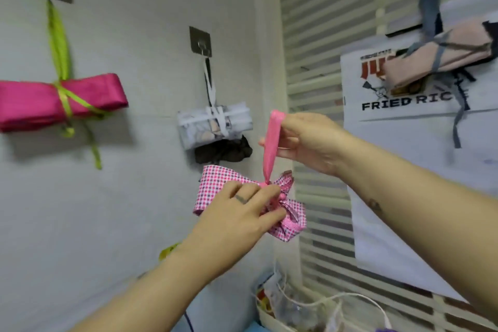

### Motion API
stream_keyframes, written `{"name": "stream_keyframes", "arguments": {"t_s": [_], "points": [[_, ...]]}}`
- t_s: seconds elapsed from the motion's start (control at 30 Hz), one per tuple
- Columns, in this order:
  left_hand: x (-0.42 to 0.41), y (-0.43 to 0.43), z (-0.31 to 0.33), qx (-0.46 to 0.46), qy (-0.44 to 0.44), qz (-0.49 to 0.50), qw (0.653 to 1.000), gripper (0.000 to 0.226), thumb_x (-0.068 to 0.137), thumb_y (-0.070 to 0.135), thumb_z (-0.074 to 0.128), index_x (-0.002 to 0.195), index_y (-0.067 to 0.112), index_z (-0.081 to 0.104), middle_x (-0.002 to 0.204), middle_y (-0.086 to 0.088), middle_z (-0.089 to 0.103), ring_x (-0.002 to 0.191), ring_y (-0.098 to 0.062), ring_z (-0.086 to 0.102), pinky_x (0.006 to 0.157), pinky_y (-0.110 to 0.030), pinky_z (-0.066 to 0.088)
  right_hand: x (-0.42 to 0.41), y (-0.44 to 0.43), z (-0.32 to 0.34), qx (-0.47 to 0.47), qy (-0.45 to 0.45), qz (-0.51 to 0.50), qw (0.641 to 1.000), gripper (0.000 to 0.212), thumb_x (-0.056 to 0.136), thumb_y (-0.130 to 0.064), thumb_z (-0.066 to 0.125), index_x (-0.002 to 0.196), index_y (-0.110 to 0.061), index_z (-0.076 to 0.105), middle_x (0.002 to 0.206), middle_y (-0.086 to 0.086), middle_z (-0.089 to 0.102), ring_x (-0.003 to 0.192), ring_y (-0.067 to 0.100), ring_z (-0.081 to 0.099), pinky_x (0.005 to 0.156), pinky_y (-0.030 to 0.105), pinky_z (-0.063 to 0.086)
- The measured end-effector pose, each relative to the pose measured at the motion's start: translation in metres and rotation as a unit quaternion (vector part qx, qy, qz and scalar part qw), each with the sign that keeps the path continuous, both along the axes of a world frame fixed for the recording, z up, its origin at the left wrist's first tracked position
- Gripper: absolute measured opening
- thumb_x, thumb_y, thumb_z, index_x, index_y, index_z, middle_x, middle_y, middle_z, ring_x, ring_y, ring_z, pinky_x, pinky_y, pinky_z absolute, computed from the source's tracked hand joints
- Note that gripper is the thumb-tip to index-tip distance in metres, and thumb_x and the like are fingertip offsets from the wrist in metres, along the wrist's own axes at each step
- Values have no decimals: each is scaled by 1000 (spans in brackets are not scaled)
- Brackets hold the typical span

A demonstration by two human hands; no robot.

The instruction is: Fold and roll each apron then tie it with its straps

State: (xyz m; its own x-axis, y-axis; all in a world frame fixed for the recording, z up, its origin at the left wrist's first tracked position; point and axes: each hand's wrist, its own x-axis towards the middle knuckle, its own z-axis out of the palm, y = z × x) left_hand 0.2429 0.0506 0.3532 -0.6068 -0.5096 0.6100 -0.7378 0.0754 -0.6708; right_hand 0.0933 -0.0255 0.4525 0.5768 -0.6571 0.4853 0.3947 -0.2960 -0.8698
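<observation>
A rolled pink checked apron (pixel 215 183) hangs in the air in front of the wall, tied at its middle. My left hand (pixel 239 218) grips the roll at the knot. From the knot a pink strap loop (pixel 270 148) rises straight up. My right hand (pixel 304 140) pinches the top of that loop and holds it taut. The right end of the roll is crumpled and partly hidden behind my left fingers.
Three tied apron rolls hang from wall hooks: a magenta one with green straps (pixel 62 100), a white printed one (pixel 215 124) above a dark cloth, and a pale pink one with grey straps (pixel 442 54). A fried rice poster (pixel 404 143) covers the blinds. A cluttered tray (pixel 283 307) sits below.
</observation>
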Motion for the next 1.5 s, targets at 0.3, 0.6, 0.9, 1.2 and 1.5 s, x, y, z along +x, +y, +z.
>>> {"name": "stream_keyframes", "arguments": {"t_s": [0.3,0.6,0.9,1.2,1.5], "points": [[85,81,62,-76,290,62,952,57,76,69,45,119,33,55,119,12,49,108,-12,49,92,-29,35,92,51,47,-11,-19,41,999,38,99,-43,39,94,-10,57,100,7,70,90,21,67,82,38,51],[95,115,91,90,765,-175,613,50,80,11,74,121,28,51,108,-1,67,87,-17,71,74,-36,59,138,87,90,-91,-69,61,992,31,95,-44,49,107,-16,55,111,4,66,101,17,65,91,43,50],[114,157,224,87,561,5,823,30,86,1,53,101,27,55,88,-6,63,72,-26,58,62,-39,48,186,126,176,-356,-127,-109,919,12,88,-35,65,85,-23,66,85,-2,70,76,9,66,63,17,46],[171,177,256,127,616,60,775,25,90,0,45,99,21,56,91,-11,52,73,-19,46,56,-25,32,273,110,229,-457,-14,-232,859,16,77,-32,69,90,-23,72,96,1,72,94,20,65,83,37,54],[187,178,239,121,613,108,773,22,88,1,49,96,19,57,92,-8,65,82,-20,63,81,-34,51,297,109,147,-421,-103,-245,867,52,85,-33,61,132,-22,41,120,-1,50,106,18,52,83,31,44]]}}
